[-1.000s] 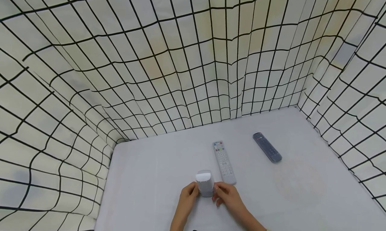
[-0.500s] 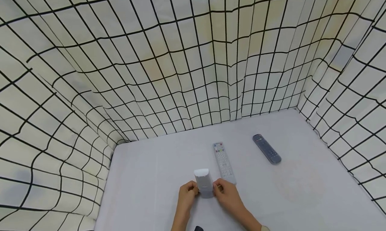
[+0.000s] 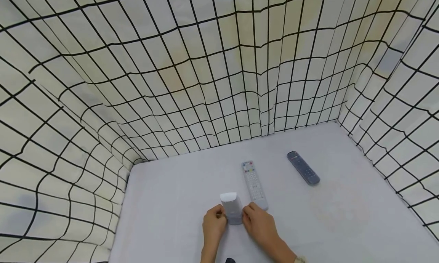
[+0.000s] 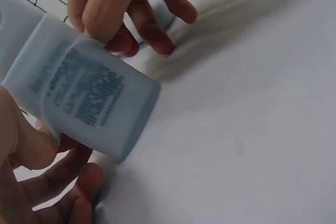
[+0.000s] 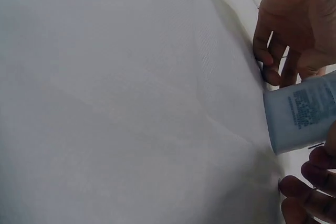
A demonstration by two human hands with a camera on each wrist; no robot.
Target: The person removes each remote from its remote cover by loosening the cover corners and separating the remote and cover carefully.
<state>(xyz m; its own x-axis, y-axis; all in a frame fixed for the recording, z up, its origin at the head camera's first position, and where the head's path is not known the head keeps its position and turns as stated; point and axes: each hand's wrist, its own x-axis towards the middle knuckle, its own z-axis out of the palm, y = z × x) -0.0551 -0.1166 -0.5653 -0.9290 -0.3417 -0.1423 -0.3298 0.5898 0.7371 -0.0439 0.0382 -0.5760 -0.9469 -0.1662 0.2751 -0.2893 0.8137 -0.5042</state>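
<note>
In the head view a pale remote control stands on end on the white table, between both hands. A translucent protective sleeve covers its lower end. The left wrist view shows a printed label through the sleeve, whose curved edge crosses the remote. My left hand pinches one side with thumb and curled fingers. Opposite it, my right hand pinches the other side. In the right wrist view the sleeved end is down at the tabletop, between the fingers of both hands.
A white remote control with coloured buttons lies just behind my right hand. Farther right lies a dark remote control. Cloth walls with a black grid enclose the table. A small dark object shows at the bottom edge.
The held remote has tipped more upright, its top shifting slightly left. My right hand's fingers have drawn in against its side. The two lying remotes have stayed put.
</note>
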